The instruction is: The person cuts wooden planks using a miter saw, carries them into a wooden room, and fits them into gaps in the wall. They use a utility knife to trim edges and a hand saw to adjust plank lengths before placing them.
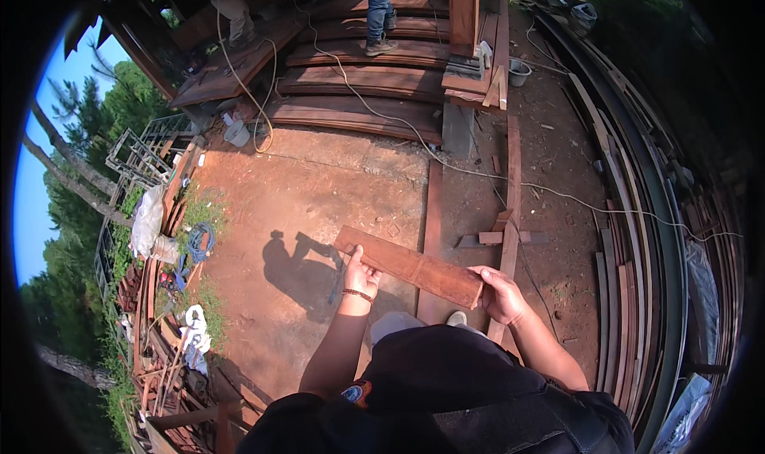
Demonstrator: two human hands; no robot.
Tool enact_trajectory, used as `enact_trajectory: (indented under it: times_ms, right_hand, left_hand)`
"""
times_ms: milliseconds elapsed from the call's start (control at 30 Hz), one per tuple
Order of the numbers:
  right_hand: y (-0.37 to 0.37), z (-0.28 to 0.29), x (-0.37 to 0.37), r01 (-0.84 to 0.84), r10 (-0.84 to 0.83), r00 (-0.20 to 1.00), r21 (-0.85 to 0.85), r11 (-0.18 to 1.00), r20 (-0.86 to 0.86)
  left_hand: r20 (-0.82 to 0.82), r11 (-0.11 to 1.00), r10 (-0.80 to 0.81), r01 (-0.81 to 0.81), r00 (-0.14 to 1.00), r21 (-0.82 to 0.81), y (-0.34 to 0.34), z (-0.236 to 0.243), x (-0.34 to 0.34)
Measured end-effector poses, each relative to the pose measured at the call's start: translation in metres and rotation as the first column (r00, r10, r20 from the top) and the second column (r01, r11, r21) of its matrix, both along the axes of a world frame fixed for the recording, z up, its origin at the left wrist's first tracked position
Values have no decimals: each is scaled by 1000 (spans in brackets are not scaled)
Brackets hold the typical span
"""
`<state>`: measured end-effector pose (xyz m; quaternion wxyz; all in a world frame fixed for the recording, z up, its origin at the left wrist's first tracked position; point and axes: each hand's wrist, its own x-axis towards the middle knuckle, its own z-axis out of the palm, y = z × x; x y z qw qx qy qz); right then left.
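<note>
So you've got a board (410,267) held by both ends above the dirt ground (319,183). Your left hand (362,279) is closed on the left end, thumb on the top face, fingers mostly hidden underneath. Your right hand (502,295) is pinched around the right end, though I can't make out where all its fingertips land. The board also blocks part of a long plank (435,203) lying below. Your dark shirt (462,382) covers the ground closest to you, with just a bit of shoe (457,318) poking out. On the wooden steps (362,80), a person in jeans (379,8) is cut off by the view's top edge, only legs showing. The round orange-and-blue patch (356,393) on your shirt is too small to read. Board's flat, rectangular, reddish-brown, kinda patchy in tone; your bracelet (358,295) looks beaded.
</note>
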<state>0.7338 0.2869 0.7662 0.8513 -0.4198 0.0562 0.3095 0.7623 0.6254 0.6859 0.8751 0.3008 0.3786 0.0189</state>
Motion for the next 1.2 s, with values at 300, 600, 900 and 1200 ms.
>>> enact_trajectory:
  times_ms: [300,600,900,1200]
  right_hand:
    - [60,-47,203,-24,-2,994,-250,968,-107]
    - [207,-69,476,-48,47,999,-430,901,-13]
    - [261,-57,683,2,-56,990,-387,922,-130]
    - [282,-118,1066,177,-208,973,-253,951,-103]
  left_hand:
    - [201,976,186,-204,962,71,72,-30,119]
    - [115,971,184,-198,976,134,228,-49,395]
    - [108,985,124,-135,986,104,273,-15,642]
    - [213,973,40,-87,976,216,272,13,1034]
